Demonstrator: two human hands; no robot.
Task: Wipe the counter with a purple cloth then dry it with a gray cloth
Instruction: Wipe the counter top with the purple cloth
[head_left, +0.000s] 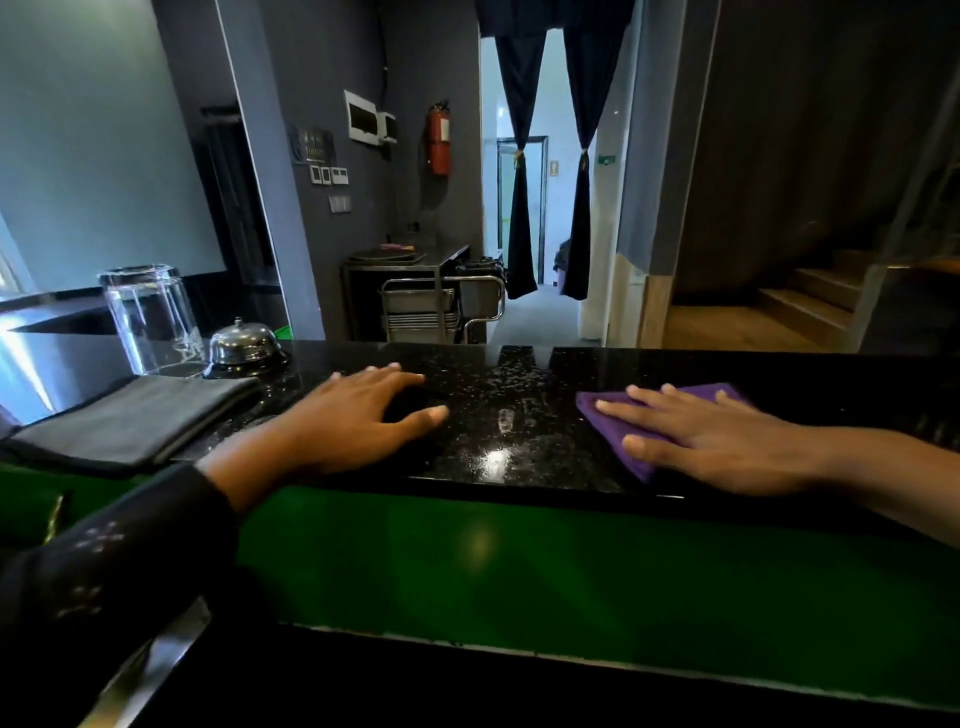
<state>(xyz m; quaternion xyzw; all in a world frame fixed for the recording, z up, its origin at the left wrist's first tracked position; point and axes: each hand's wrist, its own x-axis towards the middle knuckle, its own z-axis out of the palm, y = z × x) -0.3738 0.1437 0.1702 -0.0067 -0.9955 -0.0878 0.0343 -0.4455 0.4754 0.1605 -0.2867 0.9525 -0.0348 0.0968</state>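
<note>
- I see the black speckled surface (498, 415) running across the head view, glossy, with light reflections near its middle.
- My right hand (711, 436) lies flat on the purple cloth (618, 431), fingers straight and spread, pressing it onto the surface at the right side. The grip here is apart, fingers extended rather than curled round the fabric.
- The purple cloth shows at the fingertips and under the palm; one corner reaches the near edge of the surface, and a further strip shows beyond the fingers.
- My left hand (358, 415) rests palm down on the bare surface left of centre, fingers loosely spread. Its grip is apart and holds nothing. A dark patterned sleeve (104, 566) covers that forearm.
- The gray cloth (130, 421) lies folded flat at the left end of the surface, well apart from the purple cloth and just left of my left hand, not touching it.
- An upturned clear glass (150, 322) stands behind the gray cloth, with a metal call bell (244, 343) just beside it on the right.
- Below the near edge of the surface runs a green panel (571, 571).
- Beyond the surface: a metal trolley (441, 306) against the gray wall, a red fire extinguisher (439, 137) mounted above it, dark tied curtains (519, 208) framing a doorway, and wooden steps (810, 301) at far right.
</note>
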